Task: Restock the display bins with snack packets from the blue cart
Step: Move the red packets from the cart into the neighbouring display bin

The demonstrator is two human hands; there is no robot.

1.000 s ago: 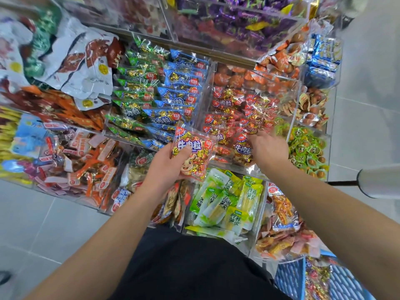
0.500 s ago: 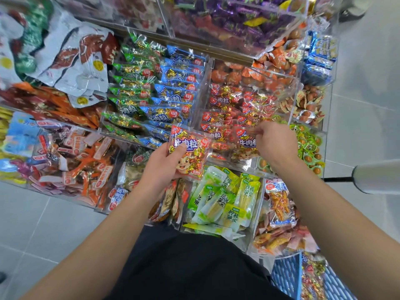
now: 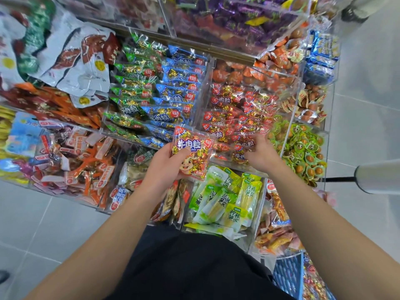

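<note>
A person stands at clear display bins point(image 3: 203, 100) packed with snack packets, restocking the one that holds red packs.

The blue cart point(image 3: 287, 276) sits at the lower right, only a corner showing, with packets inside. The red-pack bin point(image 3: 257, 169) lies just ahead of the hands. The left hand point(image 3: 166, 165) grips a red snack packet point(image 3: 192, 154) upright over the bin's near edge, thumb curled across its front. The right hand point(image 3: 263, 154) reaches into the bin, fingers curled onto a red pack point(image 3: 239, 155) lying there.
</note>
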